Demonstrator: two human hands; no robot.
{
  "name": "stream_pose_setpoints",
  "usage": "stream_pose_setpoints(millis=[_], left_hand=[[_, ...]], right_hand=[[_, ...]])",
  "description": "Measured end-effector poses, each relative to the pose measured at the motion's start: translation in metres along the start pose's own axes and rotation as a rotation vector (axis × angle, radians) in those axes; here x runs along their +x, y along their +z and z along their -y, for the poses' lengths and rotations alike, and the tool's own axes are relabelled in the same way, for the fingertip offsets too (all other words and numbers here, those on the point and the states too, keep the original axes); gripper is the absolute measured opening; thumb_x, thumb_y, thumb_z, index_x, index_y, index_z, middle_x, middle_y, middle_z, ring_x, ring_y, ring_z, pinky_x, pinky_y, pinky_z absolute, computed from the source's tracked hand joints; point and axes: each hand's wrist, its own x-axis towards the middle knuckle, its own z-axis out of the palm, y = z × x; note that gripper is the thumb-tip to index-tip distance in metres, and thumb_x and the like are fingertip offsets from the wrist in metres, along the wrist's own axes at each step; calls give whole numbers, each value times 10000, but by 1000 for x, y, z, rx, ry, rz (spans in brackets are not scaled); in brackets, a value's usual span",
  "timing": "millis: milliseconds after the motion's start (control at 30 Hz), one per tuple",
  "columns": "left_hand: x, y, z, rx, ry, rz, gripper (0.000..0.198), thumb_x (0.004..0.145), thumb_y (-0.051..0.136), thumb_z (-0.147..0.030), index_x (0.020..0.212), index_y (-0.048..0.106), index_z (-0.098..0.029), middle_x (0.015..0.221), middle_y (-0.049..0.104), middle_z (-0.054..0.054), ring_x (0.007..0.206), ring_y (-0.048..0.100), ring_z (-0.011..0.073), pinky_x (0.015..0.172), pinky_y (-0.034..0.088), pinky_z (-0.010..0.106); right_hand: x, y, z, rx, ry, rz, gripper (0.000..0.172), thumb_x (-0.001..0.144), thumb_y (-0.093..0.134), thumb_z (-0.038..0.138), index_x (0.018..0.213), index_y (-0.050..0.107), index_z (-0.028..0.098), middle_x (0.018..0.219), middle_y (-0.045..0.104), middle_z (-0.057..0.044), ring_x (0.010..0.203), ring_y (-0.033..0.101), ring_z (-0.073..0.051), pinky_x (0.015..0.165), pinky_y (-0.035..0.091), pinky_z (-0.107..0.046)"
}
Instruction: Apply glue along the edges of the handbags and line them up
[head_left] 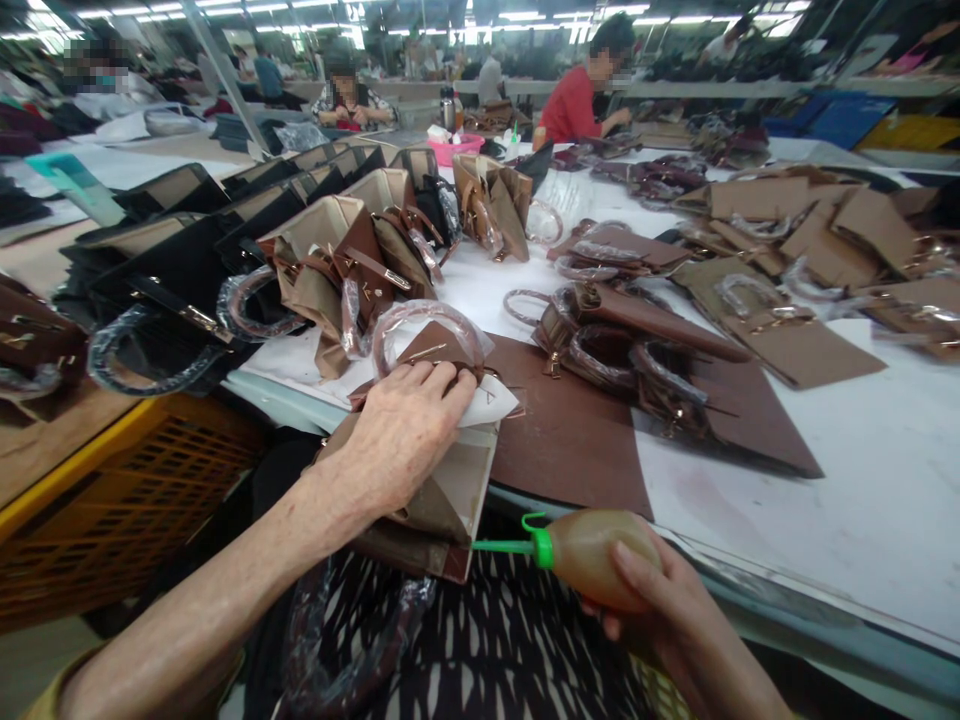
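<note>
A brown handbag (469, 465) lies on its side at the table's front edge, partly over my lap. My left hand (409, 425) is closed on its upper side, fingers curled beside a plastic-wrapped handle (431, 312) and a white paper piece (491, 400). In my right hand (660, 590) is a squeeze glue bottle (592, 548) of amber liquid with a green nozzle. The nozzle tip meets the bag's lower edge near its corner. A second wrapped handle (360, 650) hangs below the bag. My left fingertips are partly hidden.
A brown sheet (570, 430) lies under brown handbags (660, 330) at the right. Black bags (165, 260) and brown bags (330, 250) stand at the left. A yellow crate (135, 500) is below. A pink basin (456, 150) and co-workers (574, 105) are farther back.
</note>
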Motion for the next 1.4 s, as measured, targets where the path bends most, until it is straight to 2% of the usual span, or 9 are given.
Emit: stream_pose_setpoints(millis=[233,433,633,733,900,1000,1167,1300,1400], left_hand=[[3,-2,1,11,-8,9,353,839,481,-169,1187,489,-113,1082,565,98,997,519,270,845,453,401],[5,-4,3,20,5,-30,324,806,515,-142,1129,505,-121,1032,570,87,958,530,269,813,457,399],[12,-12,6,17,7,12,300,797,520,-129,1096,508,-139,1016,575,82,935,543,260,788,456,388],[19,-19,10,-9,-19,59,249,816,487,-121,1061,522,-144,1018,586,81,944,550,247,793,455,371],[31,-26,21,-36,3,46,173,817,487,-163,981,543,-156,990,601,73,911,569,240,741,463,345],[37,-27,27,-48,7,36,144,804,499,-186,938,550,-166,969,613,70,875,587,243,691,463,338],[45,-24,34,-93,1,34,134,782,503,-193,900,563,-169,939,639,70,872,610,241,694,463,326],[54,-17,42,-130,-15,-1,140,752,526,-215,872,581,-166,884,656,76,848,624,248,690,467,324],[62,-22,44,-155,-50,58,174,743,538,-233,879,613,-154,873,665,95,844,630,259,698,472,323]], right_hand=[[-7,-9,-1,-157,-35,-87,666,630,705,520,1158,436,214,757,642,-23,579,563,-180,445,420,-236],[2,-6,7,-352,-243,-237,574,647,693,471,1117,462,236,829,647,4,729,593,-182,639,485,-231],[33,-13,14,-607,-423,-186,592,670,691,456,1146,425,225,940,638,-34,837,623,-224,718,506,-285],[48,-16,16,-789,-601,-223,548,691,684,432,1137,457,207,1003,612,-67,837,622,-234,726,510,-317],[65,-15,18,-1013,-1054,-189,473,749,643,259,1178,451,215,1068,583,-86,920,611,-228,739,517,-292],[73,-15,19,-1034,-1216,-156,486,749,525,100,1209,450,236,1155,551,-90,1046,576,-222,826,497,-293],[80,-19,24,-1050,-1296,-160,646,645,391,-11,1231,502,239,1247,535,-90,1136,534,-227,888,475,-336],[61,-14,33,-984,-1280,-137,548,732,494,24,1190,581,312,1278,545,-78,1123,546,-262,871,482,-391],[31,-5,45,-662,-1260,-233,406,733,608,140,1079,640,349,1221,587,-52,1105,549,-293,873,475,-432]])
